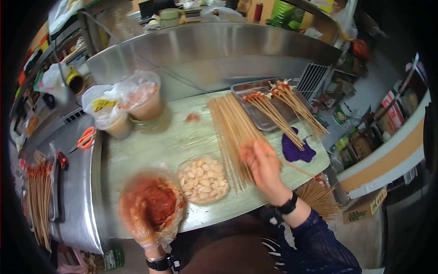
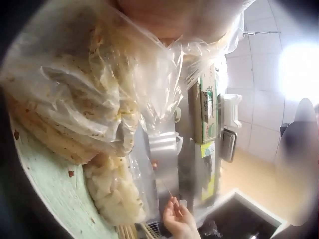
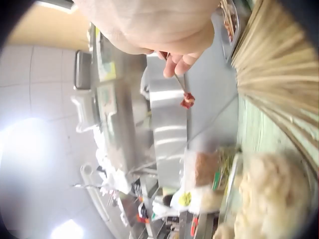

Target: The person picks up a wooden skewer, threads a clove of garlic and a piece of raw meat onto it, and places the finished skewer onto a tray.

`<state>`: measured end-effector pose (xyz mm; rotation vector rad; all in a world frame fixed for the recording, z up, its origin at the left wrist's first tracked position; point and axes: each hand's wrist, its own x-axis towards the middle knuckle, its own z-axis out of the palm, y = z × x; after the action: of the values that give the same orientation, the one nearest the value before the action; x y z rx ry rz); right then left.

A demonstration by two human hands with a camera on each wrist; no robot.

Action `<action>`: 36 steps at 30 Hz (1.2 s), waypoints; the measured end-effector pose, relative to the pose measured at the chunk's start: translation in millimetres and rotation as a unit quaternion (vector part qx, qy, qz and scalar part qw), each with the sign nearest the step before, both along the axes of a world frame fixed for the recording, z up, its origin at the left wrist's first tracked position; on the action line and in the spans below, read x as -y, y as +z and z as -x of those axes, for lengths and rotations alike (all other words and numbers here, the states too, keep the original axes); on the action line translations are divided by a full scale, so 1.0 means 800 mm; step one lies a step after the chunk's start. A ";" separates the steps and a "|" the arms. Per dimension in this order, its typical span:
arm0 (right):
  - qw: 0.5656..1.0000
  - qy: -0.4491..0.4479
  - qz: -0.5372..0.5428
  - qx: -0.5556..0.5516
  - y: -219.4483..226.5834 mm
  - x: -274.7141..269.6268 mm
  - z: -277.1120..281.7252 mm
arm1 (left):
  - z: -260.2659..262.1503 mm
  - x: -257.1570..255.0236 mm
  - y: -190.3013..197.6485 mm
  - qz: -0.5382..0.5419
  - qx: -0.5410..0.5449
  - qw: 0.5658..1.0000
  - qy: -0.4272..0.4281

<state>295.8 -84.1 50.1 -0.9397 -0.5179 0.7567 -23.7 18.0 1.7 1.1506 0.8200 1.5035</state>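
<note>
In the head view, my left hand (image 1: 136, 214), in a clear plastic glove, is at the left side of a bag-lined bowl of red marinated meat (image 1: 160, 203). Motion blurs its fingers, and in the left wrist view the crumpled plastic (image 2: 89, 94) hides them; I cannot tell whether they grip a piece. My right hand (image 1: 263, 169) is bare and raised over the loose bamboo sticks (image 1: 235, 132). The right wrist view shows its fingers (image 3: 174, 65) pinching a thin skewer (image 3: 180, 83) with a small red meat piece (image 3: 187, 101) at the end.
A clear tub of pale, clove-like pieces (image 1: 203, 179) sits between my hands. Loaded skewers lie across a metal tray (image 1: 262, 119) and purple cloth (image 1: 296, 146) at right. Bag-lined tubs (image 1: 141, 102) stand back left, near orange scissors (image 1: 86, 138). More loaded skewers (image 1: 39, 196) lie far left.
</note>
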 end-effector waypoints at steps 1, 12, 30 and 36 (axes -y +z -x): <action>0.999 -0.037 -0.018 0.006 -0.007 -0.009 -0.033 | -0.002 0.002 0.001 0.005 -0.020 1.000 0.019; 0.959 -0.203 0.018 -0.198 -0.071 -0.108 -0.241 | -0.005 0.007 -0.002 -0.014 -0.091 0.996 0.003; 0.786 0.041 0.454 0.417 -0.076 -0.102 -0.174 | 0.004 0.005 -0.011 -0.068 -0.175 0.981 0.037; 0.886 0.118 0.385 0.229 -0.009 -0.069 -0.148 | -0.002 0.010 -0.006 -0.058 -0.145 0.987 0.038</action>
<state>414.5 -28.6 42.9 -1.8504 -0.7718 0.9895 -21.8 10.3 -3.4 1.4618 0.9909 1.4805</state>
